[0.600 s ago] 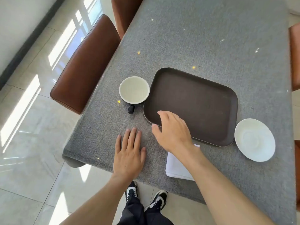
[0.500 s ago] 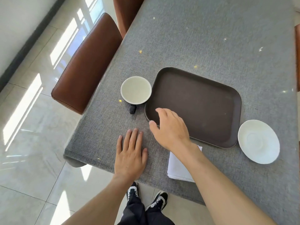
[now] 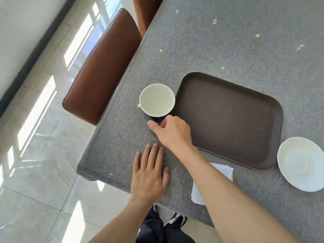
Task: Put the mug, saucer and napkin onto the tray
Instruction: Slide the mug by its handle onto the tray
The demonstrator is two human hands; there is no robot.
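Brown tray (image 3: 228, 120), white saucer (image 3: 302, 163), seemingly black mug (image 3: 157, 99)

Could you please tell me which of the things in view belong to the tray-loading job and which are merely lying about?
Part of the job:
mug, right hand at its handle
brown tray, nothing on it yet
white saucer
white napkin, partly under the right forearm

Not part of it:
left hand, flat on the table
brown chair
crumbs
grey tablecloth

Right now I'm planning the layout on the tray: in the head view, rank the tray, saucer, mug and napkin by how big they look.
1. tray
2. saucer
3. mug
Napkin: unranked, since the right arm hides much of it.
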